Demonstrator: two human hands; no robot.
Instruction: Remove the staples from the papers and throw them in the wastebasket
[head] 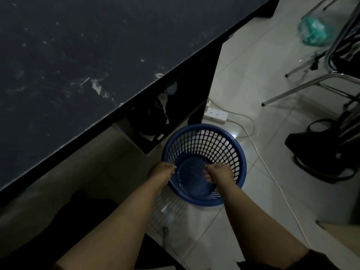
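A blue lattice wastebasket point(224, 149) stands on the tiled floor beside the dark table point(78, 65). Both my arms reach down over it. My left hand point(161, 172) hovers over the basket's near-left rim, its fingers bunched together and pointing down. Inside the opening, my right hand point(219, 172) is curled into a fist, thumb showing. Nothing can be made out in either hand. A few tiny shiny specks point(180, 185) lie on the basket's bottom. No papers are in view.
A white power strip point(215, 114) and its cable point(272, 172) lie on the floor behind and right of the basket. A black bag point(315, 152), metal chair legs point(303, 86) and a green plastic bag point(313, 32) are at the right.
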